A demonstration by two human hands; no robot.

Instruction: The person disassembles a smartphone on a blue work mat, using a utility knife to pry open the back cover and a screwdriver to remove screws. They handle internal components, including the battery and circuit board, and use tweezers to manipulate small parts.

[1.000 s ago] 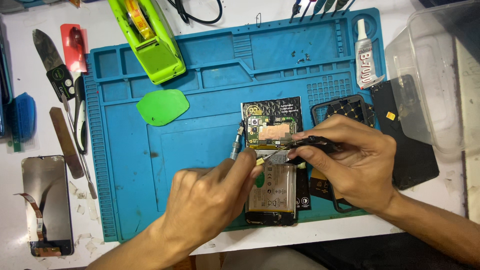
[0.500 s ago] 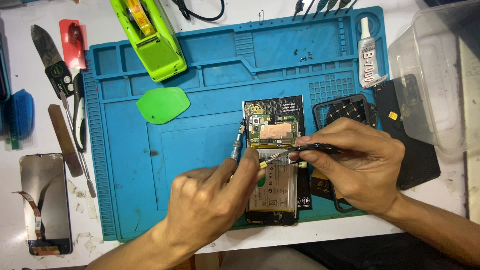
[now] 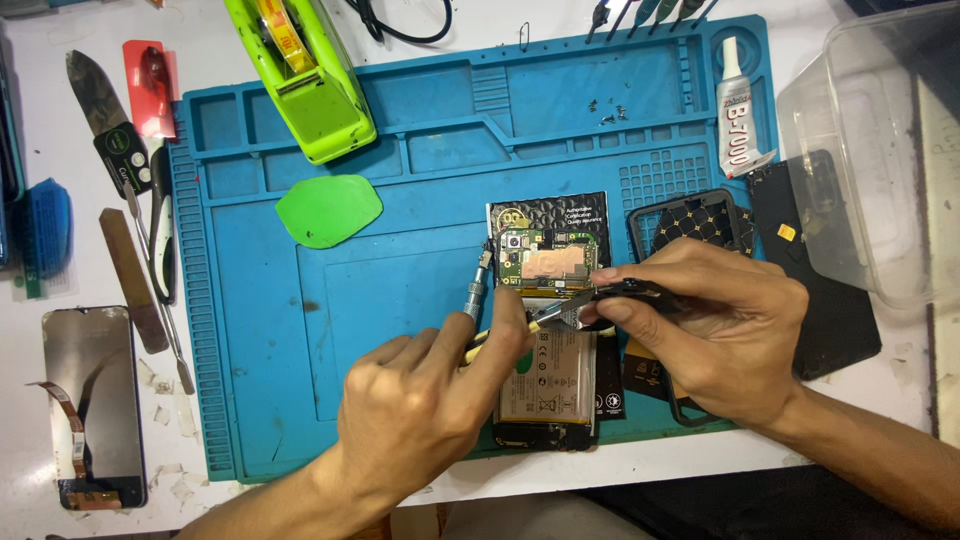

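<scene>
An opened phone [image 3: 548,330] lies on the blue repair mat [image 3: 300,330], with its green circuit board at the top and its battery below. My left hand [image 3: 420,410] holds a small screwdriver [image 3: 478,290] whose metal tip points up beside the phone's left edge. My right hand [image 3: 700,330] grips black tweezers [image 3: 575,312], and their tips touch the phone just under the board. Both hands meet over the phone's middle and hide part of it.
A green tape dispenser [image 3: 300,70] and a green pick [image 3: 328,210] sit on the mat's upper left. A glue tube [image 3: 738,105], a black frame [image 3: 690,225] and a clear plastic box [image 3: 880,150] are on the right. A loose screen [image 3: 92,400] and pry tools [image 3: 130,270] lie at the left.
Both hands stay over the phone. The tweezers' tips have shifted slightly left along the board's lower edge.
</scene>
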